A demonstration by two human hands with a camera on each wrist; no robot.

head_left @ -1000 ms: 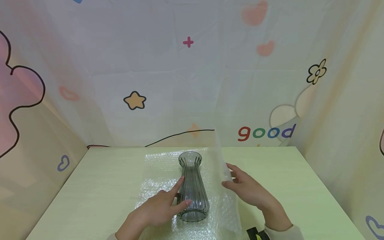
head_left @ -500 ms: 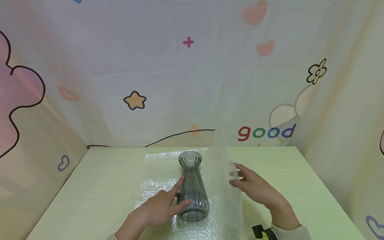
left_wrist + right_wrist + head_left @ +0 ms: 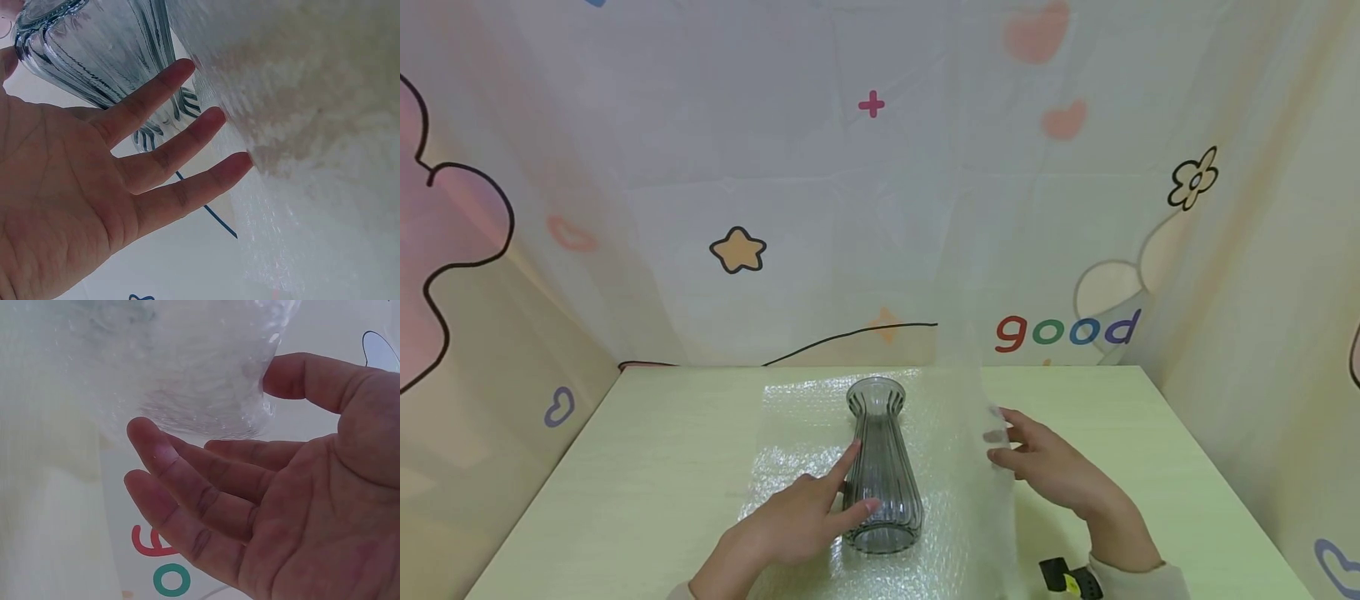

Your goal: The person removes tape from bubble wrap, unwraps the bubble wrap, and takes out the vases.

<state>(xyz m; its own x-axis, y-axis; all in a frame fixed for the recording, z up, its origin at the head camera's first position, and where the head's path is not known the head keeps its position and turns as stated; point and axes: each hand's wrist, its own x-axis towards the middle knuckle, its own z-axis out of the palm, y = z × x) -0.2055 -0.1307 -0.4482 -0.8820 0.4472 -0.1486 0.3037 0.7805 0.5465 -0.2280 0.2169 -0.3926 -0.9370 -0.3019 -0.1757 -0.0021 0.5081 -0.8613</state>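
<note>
The largest thing is the printed backdrop [image 3: 820, 167], rising at the far side of the scene and bearing the word "good" to the right. In front of it lies the pale worktop [image 3: 662, 467]. On that, 1 sheet of bubble wrap [image 3: 805, 408] lies flat at the left, its right side raised off the worktop.

The grey glass vase [image 3: 883, 475], the only container, appears to lie on its side on the wrap, mouth far and base near; nothing shows inside its clear, ribbed body. The left hand [image 3: 793, 521] sits at its left, fingers spread and fairly straight, the thumb resting on the glass. The right hand [image 3: 1048, 467] is at the wrap's right edge, thumb and fingertips to 2 sides of it; the clear film makes it hard to say whether they pinch or merely touch. Smallest is the black wrist device [image 3: 1078, 583] at the near right.

The step in hand seems to be arranging the wrap's right side around a steadied vase. The next move likely calls for controlling that loose edge without letting the vase roll.
</note>
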